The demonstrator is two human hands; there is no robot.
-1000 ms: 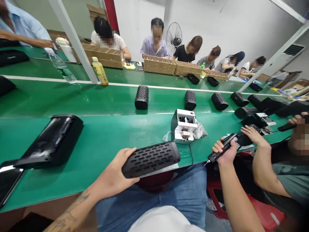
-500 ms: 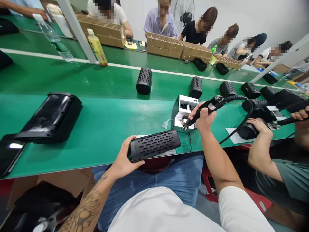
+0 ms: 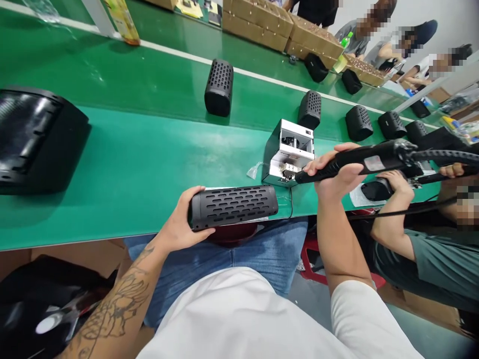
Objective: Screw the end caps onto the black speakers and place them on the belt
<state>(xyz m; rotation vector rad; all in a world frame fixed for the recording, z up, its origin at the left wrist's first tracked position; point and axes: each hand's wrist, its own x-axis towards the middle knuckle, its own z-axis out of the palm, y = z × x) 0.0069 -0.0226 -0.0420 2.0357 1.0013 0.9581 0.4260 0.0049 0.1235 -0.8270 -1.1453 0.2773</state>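
At the table's near edge, the left hand (image 3: 178, 227) clasps one end of a perforated black speaker (image 3: 234, 206), its long axis running rightward. Just beyond, the right hand (image 3: 334, 172) grips an electric screwdriver (image 3: 359, 162), tip touching the white screw feeder (image 3: 288, 153).

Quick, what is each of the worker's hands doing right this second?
Left hand: closed on the end of the black perforated speaker.
Right hand: closed around the black electric screwdriver, tip at the white screw feeder box.
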